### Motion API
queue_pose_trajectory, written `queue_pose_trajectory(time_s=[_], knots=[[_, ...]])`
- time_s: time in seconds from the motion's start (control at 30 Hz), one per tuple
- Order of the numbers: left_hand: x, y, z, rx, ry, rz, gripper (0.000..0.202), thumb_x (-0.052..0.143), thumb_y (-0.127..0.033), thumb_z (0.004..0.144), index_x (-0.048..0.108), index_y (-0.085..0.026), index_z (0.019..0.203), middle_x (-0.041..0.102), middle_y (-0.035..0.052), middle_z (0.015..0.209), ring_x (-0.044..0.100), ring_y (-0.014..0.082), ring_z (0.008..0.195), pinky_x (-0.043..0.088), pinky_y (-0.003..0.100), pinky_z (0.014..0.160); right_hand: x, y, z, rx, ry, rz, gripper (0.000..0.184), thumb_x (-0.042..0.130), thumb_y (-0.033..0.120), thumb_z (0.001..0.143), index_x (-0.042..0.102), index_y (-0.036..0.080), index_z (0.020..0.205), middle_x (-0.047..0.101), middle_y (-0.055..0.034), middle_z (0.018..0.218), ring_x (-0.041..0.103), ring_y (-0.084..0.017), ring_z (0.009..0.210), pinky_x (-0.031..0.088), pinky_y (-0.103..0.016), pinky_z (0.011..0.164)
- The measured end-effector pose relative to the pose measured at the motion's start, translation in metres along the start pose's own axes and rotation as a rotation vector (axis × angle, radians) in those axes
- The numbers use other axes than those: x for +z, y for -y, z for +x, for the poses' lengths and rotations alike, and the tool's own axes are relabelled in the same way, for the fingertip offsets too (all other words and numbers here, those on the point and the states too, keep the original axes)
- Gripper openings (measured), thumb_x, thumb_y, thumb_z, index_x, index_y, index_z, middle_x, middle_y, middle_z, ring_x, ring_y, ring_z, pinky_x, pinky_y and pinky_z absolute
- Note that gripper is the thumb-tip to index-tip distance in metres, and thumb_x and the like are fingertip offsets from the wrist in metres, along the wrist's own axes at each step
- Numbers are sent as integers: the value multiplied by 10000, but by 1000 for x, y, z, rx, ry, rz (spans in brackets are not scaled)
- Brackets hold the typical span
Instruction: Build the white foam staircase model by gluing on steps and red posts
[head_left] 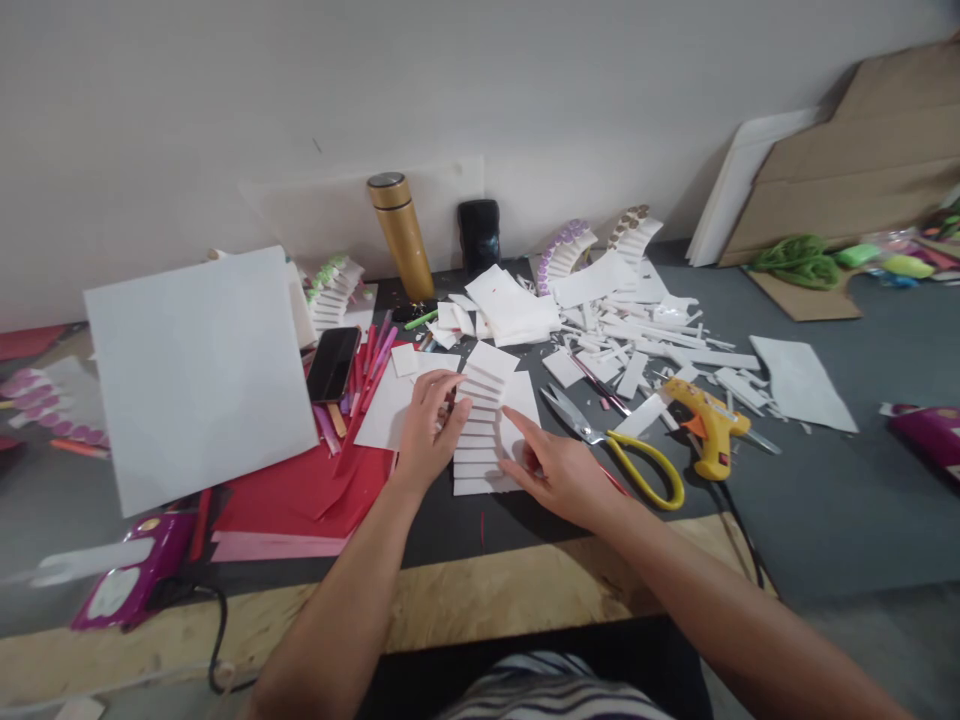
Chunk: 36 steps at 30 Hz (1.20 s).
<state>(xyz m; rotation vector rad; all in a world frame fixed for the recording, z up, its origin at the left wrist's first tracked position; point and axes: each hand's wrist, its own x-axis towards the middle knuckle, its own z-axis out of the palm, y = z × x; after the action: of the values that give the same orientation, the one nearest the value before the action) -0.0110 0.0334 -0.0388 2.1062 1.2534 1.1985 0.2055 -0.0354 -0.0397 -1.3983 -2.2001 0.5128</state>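
Note:
A curved white paper staircase with several narrow steps lies in front of me, over white sheets. At its upper left edge is my left hand, thumb and fingers apart and the fingertips by the steps. My right hand is on the other side, its index finger and thumb spread and touching or very near the right edge. Neither hand visibly grips anything. Yellow-handled scissors rest with open blades to the right of my right hand, and a yellow hot glue gun lies beyond them.
Paper scraps are heaped behind the scissors. A gold flask stands at the back. Left are a phone, red sheets, a large white board and a purple device. Finished-looking small staircases stand near the wall.

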Motion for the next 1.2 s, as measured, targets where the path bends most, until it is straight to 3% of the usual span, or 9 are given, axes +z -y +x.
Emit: queue_pose_trajectory(time_s=[0.23,0.4,0.5,0.67,0.8,0.87,1.03,1.2], knots=[[-1,-3,2,-15,110,88,412,480,-456,1003,603,-219,1317,508,132,1358,589,214,1192,556,288,841,1,0,-1,7,-6,-11,614,524,431,994,407,98,1497,708,-26,796,582,-141,585,350,-251,565],[1,-5,4,16,135,212,553,459,-517,996,473,-253,1481,471,138,1431,627,208,1071,549,343,895,0,1,0,9,-3,-12,603,514,430,1001,396,116,1502,714,-22,797,595,-139,587,349,-246,564],[3,-7,5,45,154,248,561,441,-548,994,500,-254,1467,456,148,1458,626,227,1088,545,377,922,0,1,-1,2,-6,-7,599,516,426,999,392,123,1501,713,-15,780,608,-145,594,351,-244,563],[0,2,3,36,-47,129,516,370,-487,1033,488,-219,1458,554,159,1361,597,235,1181,522,387,987,3,-2,-2,24,-44,11,544,504,433,998,457,91,1418,706,-18,737,612,-152,571,380,-252,570],[-2,16,2,-146,-200,-129,529,340,-517,1038,502,-202,1430,597,152,1289,692,171,950,580,294,770,6,-2,-2,11,-67,-29,410,518,380,988,583,90,1271,719,-57,752,653,-182,638,409,-274,610],[-1,19,1,-227,-237,-253,570,341,-551,1031,501,-174,1427,643,156,1247,717,166,910,582,277,730,6,-2,-1,19,-68,-24,424,524,367,983,581,87,1297,726,-66,770,658,-189,657,417,-280,621],[1,6,-2,-258,-167,-228,635,330,-588,1023,521,-146,1437,755,146,1157,730,217,1042,578,356,924,-2,-3,4,110,-15,130,620,553,393,964,438,86,1490,728,-46,801,625,-168,634,430,-271,619],[3,-8,-7,-236,-52,-105,634,288,-576,1033,652,-145,1322,658,144,1382,604,269,1310,456,423,1130,-14,-4,11,148,94,255,729,577,375,938,354,76,1565,714,-50,853,595,-156,648,434,-271,630]])
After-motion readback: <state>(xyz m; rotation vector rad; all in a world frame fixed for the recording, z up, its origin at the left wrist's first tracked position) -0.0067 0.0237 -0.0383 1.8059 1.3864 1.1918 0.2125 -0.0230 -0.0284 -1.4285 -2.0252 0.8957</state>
